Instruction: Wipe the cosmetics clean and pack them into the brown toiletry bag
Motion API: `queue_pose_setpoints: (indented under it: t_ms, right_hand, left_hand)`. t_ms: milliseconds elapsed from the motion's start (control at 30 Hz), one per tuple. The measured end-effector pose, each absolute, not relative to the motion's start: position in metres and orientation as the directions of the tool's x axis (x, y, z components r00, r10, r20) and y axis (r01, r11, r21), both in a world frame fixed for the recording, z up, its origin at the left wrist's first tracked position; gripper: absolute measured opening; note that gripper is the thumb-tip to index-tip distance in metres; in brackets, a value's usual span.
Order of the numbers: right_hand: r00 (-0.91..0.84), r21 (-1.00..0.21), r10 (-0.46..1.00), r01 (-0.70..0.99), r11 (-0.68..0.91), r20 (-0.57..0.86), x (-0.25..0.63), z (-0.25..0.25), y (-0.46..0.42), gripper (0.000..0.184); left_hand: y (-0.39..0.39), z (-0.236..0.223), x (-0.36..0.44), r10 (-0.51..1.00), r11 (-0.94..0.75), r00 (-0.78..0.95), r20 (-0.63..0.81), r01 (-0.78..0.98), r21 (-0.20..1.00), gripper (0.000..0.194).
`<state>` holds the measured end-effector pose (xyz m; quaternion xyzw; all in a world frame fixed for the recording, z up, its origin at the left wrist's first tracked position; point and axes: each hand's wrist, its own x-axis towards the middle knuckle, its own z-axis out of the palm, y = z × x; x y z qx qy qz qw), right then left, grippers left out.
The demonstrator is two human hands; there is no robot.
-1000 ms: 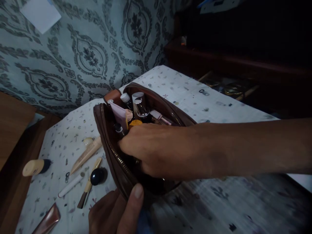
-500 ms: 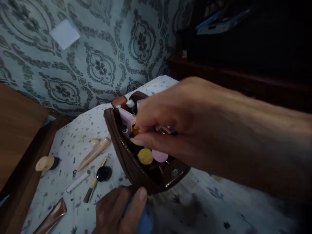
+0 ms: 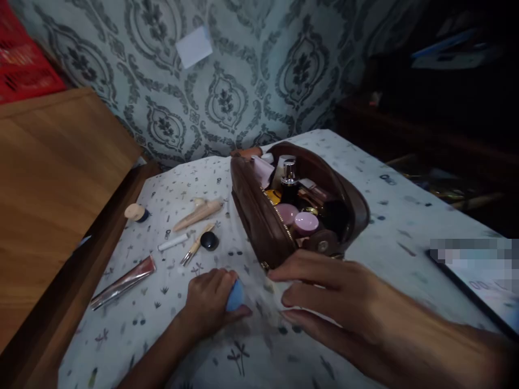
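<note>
My left hand [image 3: 213, 297] is closed around a small rounded blue object [image 3: 235, 296], mostly covered by the fingers, low over the cloth. My right hand [image 3: 332, 286] holds nothing; its fingers are apart, and the index fingertip is at the front lower corner of the brown makeup bag [image 3: 259, 219], close to its zipper end. Whether it touches the bag I cannot tell. The bag stands unzipped. Inside are a black pump bottle [image 3: 289, 181], a pink-lidded jar [image 3: 306, 222], a pale pink tube [image 3: 263, 172] and other cosmetics.
Left of the bag lie a beige tube [image 3: 197, 215], a white stick [image 3: 173, 242], a brush [image 3: 198, 243], a round black item [image 3: 209, 241], a rose-metallic tube [image 3: 124, 282] and a beige-and-dark bottle [image 3: 136, 212]. A phone-like screen [image 3: 486, 286] is at right, a wooden cabinet [image 3: 60, 205] at left.
My right hand has come out of the bag and back toward me, its fingers now apart. The view has shifted, showing more cloth and the cabinet. My left hand keeps the blue object.
</note>
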<state>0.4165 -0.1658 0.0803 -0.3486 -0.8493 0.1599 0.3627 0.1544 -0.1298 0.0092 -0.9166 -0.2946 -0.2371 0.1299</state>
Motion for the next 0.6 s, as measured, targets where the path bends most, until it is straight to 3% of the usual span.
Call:
queue_pose_setpoints:
  t_ms: [100, 200, 267, 367, 467, 600]
  right_hand:
    - [-0.589, -0.552, 0.688, 0.435, 0.712, 0.424, 0.391, 0.065, -0.163, 0.02]
    - [-0.562, -0.624, 0.76, 0.476, 0.619, 0.325, 0.363, 0.042, -0.151, 0.012]
    - [-0.571, -0.679, 0.791, 0.492, 0.544, 0.22, 0.343, 0.025, -0.139, 0.018]
    - [-0.469, -0.71, 0.864, 0.544, 0.446, 0.183, 0.313, 0.006, -0.116, 0.036]
    - [-0.332, -0.716, 0.92, 0.589, 0.374, 0.207, 0.286, -0.008, -0.094, 0.046]
    - [-0.241, -0.713, 0.929, 0.595, 0.371, 0.282, 0.264, -0.03, -0.074, 0.058]
  left_hand:
    - [-0.118, 0.003, 0.132, 0.607, -0.667, 0.629, 0.486, 0.736, -0.119, 0.037]
    - [-0.096, 0.005, 0.108, 0.807, -0.421, 0.414, 0.422, 0.903, -0.081, 0.029]
    - [-0.077, 0.012, 0.093, 0.91, -0.242, 0.234, 0.343, 0.97, -0.021, 0.027]
    - [-0.051, 0.022, 0.072, 0.967, -0.028, 0.005, 0.257, 0.996, 0.084, 0.028]
    - [-0.03, 0.027, 0.058, 0.971, 0.043, -0.077, 0.226, 0.988, 0.151, 0.031]
    - [-0.005, 0.029, 0.06, 0.977, 0.002, -0.043, 0.209, 0.982, 0.191, 0.029]
